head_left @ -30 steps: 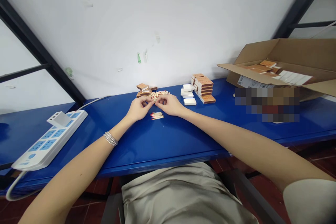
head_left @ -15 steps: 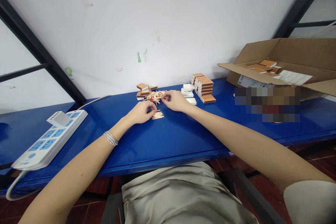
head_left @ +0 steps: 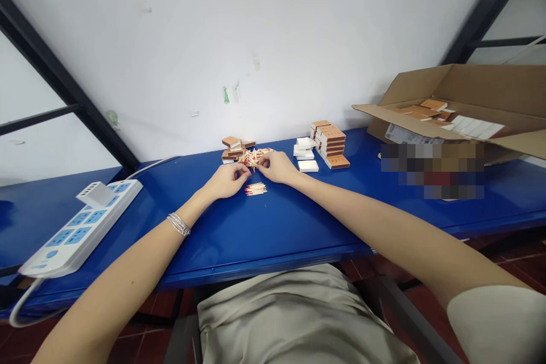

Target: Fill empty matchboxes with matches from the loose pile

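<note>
The left hand (head_left: 226, 180) and right hand (head_left: 277, 168) are picking, slightly apart, at a loose pile of red-tipped matchsticks (head_left: 255, 157) beside a small aligned bunch (head_left: 256, 189) on the blue table (head_left: 273, 233), the next pick calling for a careful pinch, though I cannot tell whether either is gripping a stick.

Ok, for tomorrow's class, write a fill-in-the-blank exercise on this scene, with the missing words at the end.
1. The left hand has a silver _____ on its wrist.
2. A small bundle of matches lies on a _____ table.
3. The right hand is at a loose heap of matches with _____ tips.
4. At the far right, matchboxes lie in an open _____ box.

Missing words: bracelet; blue; red; cardboard.
</note>
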Demonstrator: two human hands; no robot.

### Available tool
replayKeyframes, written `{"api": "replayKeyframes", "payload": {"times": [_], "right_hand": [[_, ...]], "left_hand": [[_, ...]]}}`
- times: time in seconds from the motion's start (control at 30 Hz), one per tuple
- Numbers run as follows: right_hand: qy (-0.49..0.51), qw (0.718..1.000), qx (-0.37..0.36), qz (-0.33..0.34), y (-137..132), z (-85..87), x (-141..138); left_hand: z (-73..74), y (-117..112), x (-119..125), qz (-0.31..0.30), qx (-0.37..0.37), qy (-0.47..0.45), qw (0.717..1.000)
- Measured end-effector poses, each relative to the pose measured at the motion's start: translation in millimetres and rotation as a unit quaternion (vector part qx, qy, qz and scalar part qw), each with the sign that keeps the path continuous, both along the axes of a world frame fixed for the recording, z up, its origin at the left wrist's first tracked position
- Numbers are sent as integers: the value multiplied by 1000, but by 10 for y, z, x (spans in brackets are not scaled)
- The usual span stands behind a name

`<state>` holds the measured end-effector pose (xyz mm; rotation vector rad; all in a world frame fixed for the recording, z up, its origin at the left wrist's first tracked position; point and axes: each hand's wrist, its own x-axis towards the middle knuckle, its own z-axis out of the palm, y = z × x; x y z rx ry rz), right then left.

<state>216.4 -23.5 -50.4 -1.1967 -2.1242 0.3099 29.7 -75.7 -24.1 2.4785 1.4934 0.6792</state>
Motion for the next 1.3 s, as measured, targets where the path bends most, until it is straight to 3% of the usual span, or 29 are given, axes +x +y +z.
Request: {"api": "replayKeyframes", "payload": {"times": [0.53, 0.77, 1.1, 1.3], "right_hand": [[64, 998, -6, -24, -56, 87, 58], [77, 994, -75, -35, -25, 85, 71], [108, 992, -61, -39, 20, 107, 158], [161, 983, -82, 30, -39, 85, 132]], "left_hand": [[-4, 6, -4, 60, 36, -31, 997], [0, 4, -6, 67, 28, -36, 997], [14, 10, -11, 62, 21, -33, 997], [13, 9, -13, 57, 12, -27, 998]]}}
